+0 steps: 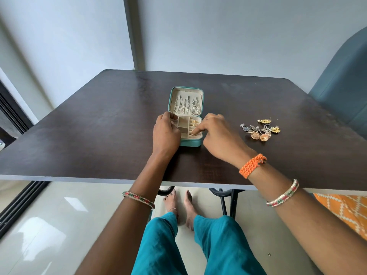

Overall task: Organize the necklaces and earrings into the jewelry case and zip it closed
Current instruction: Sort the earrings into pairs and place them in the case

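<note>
Case (186, 116), teal, zip-type, sits open at centre of frame on dark wood table (99, 126), well back from near edge. Lid stands upright; necklaces (186, 105) hang in three groups against its cream lining. Base divided into small cream compartments.

Left hand (165, 132) rests on left side of base, fingers curled over its rim, gripping the case. Right hand (216, 133) reaches in from the right; forefinger and thumb pinch a small gold earring (192, 134) at the lower right compartment. Another gold piece lies in the upper right compartment.

Loose earrings (261, 129) in a cluster right of centre, well apart from the case, with bare tabletop between.

Wide bare table left of the case and behind the lid. Grey wall at top of frame. Teal chair (345, 76) at upper right. Glossy pale floor tiles below table edge.
</note>
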